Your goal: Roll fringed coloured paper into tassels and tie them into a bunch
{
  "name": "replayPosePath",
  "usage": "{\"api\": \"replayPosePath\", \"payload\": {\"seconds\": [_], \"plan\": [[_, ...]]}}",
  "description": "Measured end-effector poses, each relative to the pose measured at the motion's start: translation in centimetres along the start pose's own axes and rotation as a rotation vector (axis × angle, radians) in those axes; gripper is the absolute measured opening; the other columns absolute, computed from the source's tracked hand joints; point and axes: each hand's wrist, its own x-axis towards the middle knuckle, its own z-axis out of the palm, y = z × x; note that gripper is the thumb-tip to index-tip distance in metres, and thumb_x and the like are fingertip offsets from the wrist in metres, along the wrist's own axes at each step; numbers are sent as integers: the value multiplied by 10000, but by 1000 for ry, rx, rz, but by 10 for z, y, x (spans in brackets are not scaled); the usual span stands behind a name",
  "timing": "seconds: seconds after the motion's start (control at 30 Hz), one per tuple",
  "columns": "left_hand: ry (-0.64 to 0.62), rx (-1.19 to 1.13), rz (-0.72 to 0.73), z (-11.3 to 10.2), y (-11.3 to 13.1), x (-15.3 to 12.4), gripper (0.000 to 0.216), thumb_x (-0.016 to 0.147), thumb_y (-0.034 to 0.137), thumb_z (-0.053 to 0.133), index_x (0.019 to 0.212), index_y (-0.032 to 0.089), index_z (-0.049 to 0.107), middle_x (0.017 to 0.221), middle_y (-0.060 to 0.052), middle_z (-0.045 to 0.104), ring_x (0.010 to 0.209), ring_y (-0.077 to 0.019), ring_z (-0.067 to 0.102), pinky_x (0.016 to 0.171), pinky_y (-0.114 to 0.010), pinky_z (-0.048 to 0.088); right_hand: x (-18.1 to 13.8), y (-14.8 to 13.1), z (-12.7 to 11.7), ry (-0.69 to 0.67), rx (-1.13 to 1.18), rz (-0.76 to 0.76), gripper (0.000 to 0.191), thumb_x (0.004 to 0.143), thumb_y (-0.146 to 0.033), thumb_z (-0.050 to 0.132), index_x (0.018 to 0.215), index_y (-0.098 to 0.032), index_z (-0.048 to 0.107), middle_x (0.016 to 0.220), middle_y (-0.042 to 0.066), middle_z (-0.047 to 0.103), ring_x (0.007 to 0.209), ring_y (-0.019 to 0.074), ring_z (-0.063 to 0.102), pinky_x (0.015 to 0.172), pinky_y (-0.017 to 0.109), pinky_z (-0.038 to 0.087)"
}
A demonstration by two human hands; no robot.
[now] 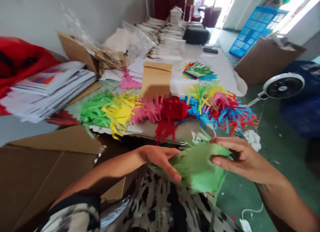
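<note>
A piece of green fringed paper [202, 167], blurred by motion, is between my two hands over my lap, just off the table's front edge. My right hand [237, 157] pinches its folded right edge between thumb and fingers. At the left side, my left hand [162, 160] has its thumb and forefinger around the fringe strips; the other fingers are hidden. Along the table edge lie bunches of fringed paper: green [96, 107], yellow [122, 110], pink [147, 110], red [175, 112] and a mixed-colour heap [222, 107] at the right.
A brown envelope [157, 79] lies behind the bunches, near a multicoloured fringed stack [198, 71]. Paper piles [47, 89] stand left, white stacks [170, 39] at the back. A cardboard box [45, 172] is at my left, a fan [283, 87] at right.
</note>
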Motion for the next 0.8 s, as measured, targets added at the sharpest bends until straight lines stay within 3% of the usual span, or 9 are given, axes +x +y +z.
{"api": "replayPosePath", "payload": {"seconds": [0.13,0.27,0.4,0.47,0.5,0.53,0.67,0.73,0.8], "plan": [[67,79,-138,-17,9,-9,449,855,547,814,1053,174,661,753,-6,716,481,-110,579,392,-200,427,-5,18,-8,-168,97,175,401,1000,-487,657,740,-208,534,712,-46,442,636,100,441,572,220,375],[378,460,-231,-26,41,-34,427,927,586,712,1063,188,638,834,-1,728,530,-103,609,439,-187,422,9,53,-4,-56,31,266,483,980,-559,635,707,-218,429,727,-54,350,655,105,355,585,246,299],[921,1200,-282,-20,53,-47,378,965,553,664,1035,182,670,922,-36,733,833,-218,722,734,-294,570,32,97,10,-38,-17,281,524,936,-593,629,676,-231,353,694,-66,288,642,105,308,590,263,247],[1232,1486,-147,-12,46,-38,385,966,502,687,1177,181,655,1104,-90,748,1070,-289,718,962,-408,574,43,114,17,-59,-44,279,506,925,-598,609,668,-228,379,677,-66,297,642,107,314,599,269,242],[1300,1589,-49,-8,39,-30,429,971,480,690,1273,181,630,1235,-121,731,1204,-310,682,1075,-458,534,48,121,19,-70,-60,278,489,923,-595,599,670,-224,406,671,-64,318,644,109,328,606,270,247],[1293,1677,48,-5,31,-19,487,977,464,687,1365,183,595,1366,-142,689,1336,-319,617,1179,-491,468,52,125,22,-84,-81,279,464,926,-582,591,679,-218,445,666,-61,351,646,113,351,612,271,256],[871,1887,138,-10,-12,32,730,995,433,666,1621,177,392,1668,-131,473,1605,-302,347,1353,-546,234,60,125,26,-132,-269,328,291,961,-445,590,838,-185,628,713,-14,571,677,158,518,639,285,333],[873,1900,110,-21,-32,51,667,997,337,662,1595,139,443,1656,-135,490,1586,-294,389,1331,-506,313,54,115,28,-91,-463,344,252,979,-378,589,1043,-155,687,868,59,700,790,221,628,709,319,416],[944,1903,104,-32,-48,62,539,1005,235,632,1524,121,542,1591,-134,570,1513,-288,502,1265,-452,430,43,101,31,-8,-676,293,386,1001,-364,577,1288,-117,655,1156,166,741,1049,321,674,894,418,484]]}}
